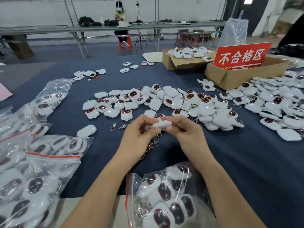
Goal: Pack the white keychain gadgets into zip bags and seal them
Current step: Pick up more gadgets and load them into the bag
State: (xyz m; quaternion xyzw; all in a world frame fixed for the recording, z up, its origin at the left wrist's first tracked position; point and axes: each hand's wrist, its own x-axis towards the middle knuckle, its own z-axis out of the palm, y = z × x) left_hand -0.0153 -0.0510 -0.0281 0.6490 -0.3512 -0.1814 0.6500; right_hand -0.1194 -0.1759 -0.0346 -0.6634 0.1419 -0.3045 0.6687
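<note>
A dark blue cloth-covered tabletop [246,162] carries two brown cardboard boxes. The nearer box [238,78], at right, holds an upright red sign with white Chinese characters [242,55]. The farther box [174,62] sits behind and left of it. Beyond, at a long grey tabletop [49,28], a person [120,18] sits near a white brimmed hat [123,23] and a black tripod [139,37].

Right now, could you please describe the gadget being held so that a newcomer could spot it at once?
On the blue table, look just nearer than the big central pile of gadgets, where the left hand and right hand meet. The held gadget, pinched between them, is the only one lifted off the cloth, plain white side showing.
</note>
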